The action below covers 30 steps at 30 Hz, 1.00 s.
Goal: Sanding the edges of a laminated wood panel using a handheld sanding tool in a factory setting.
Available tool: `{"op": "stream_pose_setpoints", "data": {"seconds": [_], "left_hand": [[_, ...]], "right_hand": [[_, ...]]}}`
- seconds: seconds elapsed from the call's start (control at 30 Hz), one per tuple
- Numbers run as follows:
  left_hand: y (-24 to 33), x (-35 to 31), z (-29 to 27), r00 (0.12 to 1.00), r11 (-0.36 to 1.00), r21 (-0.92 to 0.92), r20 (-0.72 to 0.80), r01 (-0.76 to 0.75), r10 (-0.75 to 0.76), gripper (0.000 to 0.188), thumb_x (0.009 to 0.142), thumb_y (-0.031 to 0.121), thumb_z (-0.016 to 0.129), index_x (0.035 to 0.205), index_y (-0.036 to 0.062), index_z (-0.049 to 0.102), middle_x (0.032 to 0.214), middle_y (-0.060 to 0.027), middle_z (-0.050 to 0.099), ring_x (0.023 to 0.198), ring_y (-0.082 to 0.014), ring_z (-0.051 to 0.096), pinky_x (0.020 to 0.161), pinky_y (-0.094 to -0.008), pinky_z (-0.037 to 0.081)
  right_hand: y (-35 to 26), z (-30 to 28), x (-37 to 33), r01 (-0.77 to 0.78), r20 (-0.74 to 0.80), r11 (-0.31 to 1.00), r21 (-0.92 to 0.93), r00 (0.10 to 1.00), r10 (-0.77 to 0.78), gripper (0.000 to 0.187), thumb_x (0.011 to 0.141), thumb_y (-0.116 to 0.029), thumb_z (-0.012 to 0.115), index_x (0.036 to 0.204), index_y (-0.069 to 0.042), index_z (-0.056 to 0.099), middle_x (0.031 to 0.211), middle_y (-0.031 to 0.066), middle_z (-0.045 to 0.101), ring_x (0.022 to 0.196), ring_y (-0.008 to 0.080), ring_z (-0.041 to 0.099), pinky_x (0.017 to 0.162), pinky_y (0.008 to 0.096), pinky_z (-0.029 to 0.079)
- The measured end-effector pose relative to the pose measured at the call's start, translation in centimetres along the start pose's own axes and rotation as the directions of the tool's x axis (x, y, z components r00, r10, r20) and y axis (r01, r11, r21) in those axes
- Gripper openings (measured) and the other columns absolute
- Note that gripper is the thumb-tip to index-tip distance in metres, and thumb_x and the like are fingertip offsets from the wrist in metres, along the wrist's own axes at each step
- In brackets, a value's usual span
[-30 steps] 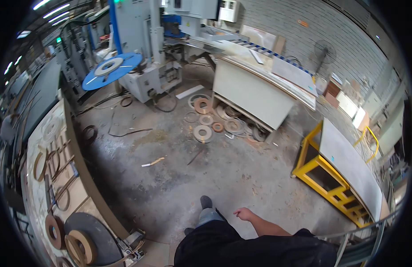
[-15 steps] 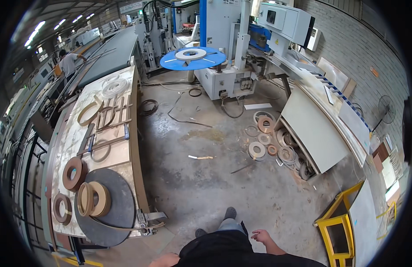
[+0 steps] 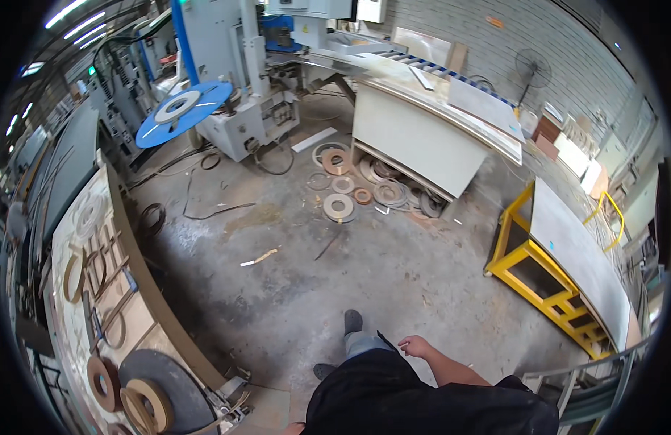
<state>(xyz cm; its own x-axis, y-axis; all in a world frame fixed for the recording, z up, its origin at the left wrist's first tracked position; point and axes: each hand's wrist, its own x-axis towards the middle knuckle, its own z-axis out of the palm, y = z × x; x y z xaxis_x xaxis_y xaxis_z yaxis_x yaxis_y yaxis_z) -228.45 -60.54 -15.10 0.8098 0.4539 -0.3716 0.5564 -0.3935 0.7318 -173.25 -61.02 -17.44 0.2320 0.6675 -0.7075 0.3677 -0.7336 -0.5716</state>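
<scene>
My right hand hangs beside my right thigh over the concrete floor, its fingers loosely apart with nothing visible in them. Only a sliver of my left hand shows at the lower edge; its fingers are hidden. Nearest on that side is the corner of a long workbench. On the bench, rolls of tan edge banding rest on a dark round disc, with a brown roll beside it.
A yellow-framed table stands at the right. Ahead, rolls of banding lie on the floor beside a white-panelled bench. A machine with a blue round plate stands at the far left. Offcut strips lie on the floor.
My view has turned right, so the left bench and machine shift leftward and the yellow-framed table comes further in. My left hand has mostly dropped out of view; my right stays low beside me.
</scene>
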Motion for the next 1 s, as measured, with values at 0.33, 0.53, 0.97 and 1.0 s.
{"op": "stream_pose_setpoints", "data": {"seconds": [0.33,0.53,0.97,1.0], "left_hand": [[-1.2,9.5,-8.1,0.931,0.924,0.339,0.361,-0.18,0.049,0.03,0.089,0.025,0.048,0.095,0.0035,0.069,0.094,-0.0242,0.067,0.093,-0.0436,0.063,0.083,-0.0522,0.05],[4.3,21.1,-10.8,0.862,0.828,0.474,0.507,-0.3,0.022,0.03,0.089,0.024,0.048,0.095,0.0033,0.069,0.095,-0.0239,0.068,0.093,-0.0433,0.064,0.083,-0.0522,0.05],[19.7,42.7,-6.7,0.744,0.751,0.47,0.667,-0.464,0.042,0.027,0.082,0.023,0.053,0.087,0.0035,0.071,0.092,-0.0202,0.07,0.091,-0.0406,0.066,0.081,-0.0495,0.052],[25.6,44.9,-11.0,0.779,0.819,0.369,0.611,-0.439,0.142,0.024,0.075,0.022,0.057,0.078,0.0041,0.073,0.088,-0.0171,0.072,0.089,-0.0385,0.068,0.08,-0.047,0.054]], "right_hand": [[9.5,-3.1,-4.5,-0.158,-0.183,0.953,0.257,0.961,0.208,0.032,0.083,-0.017,0.06,0.108,-0.002,0.073,0.097,0.0146,0.074,0.089,0.0228,0.072,0.083,0.0338,0.055],[16.7,-6.3,-3.0,-0.152,-0.176,0.924,0.35,0.958,0.225,0.031,0.082,-0.018,0.06,0.105,-0.001,0.073,0.095,0.0141,0.074,0.088,0.0224,0.072,0.082,0.0343,0.055],[28.1,-28.4,-1.0,-0.064,-0.282,0.611,0.789,0.845,0.454,0.023,0.086,-0.012,0.067,0.106,-0.001,0.07,0.08,0.0081,0.069,0.063,0.0137,0.061,0.055,0.0262,0.05],[28.6,-30.0,0.0,-0.074,-0.283,0.617,0.783,0.842,0.459,0.023,0.086,-0.012,0.067,0.106,-0.001,0.07,0.08,0.0081,0.069,0.063,0.0137,0.061,0.055,0.0262,0.05]]}}
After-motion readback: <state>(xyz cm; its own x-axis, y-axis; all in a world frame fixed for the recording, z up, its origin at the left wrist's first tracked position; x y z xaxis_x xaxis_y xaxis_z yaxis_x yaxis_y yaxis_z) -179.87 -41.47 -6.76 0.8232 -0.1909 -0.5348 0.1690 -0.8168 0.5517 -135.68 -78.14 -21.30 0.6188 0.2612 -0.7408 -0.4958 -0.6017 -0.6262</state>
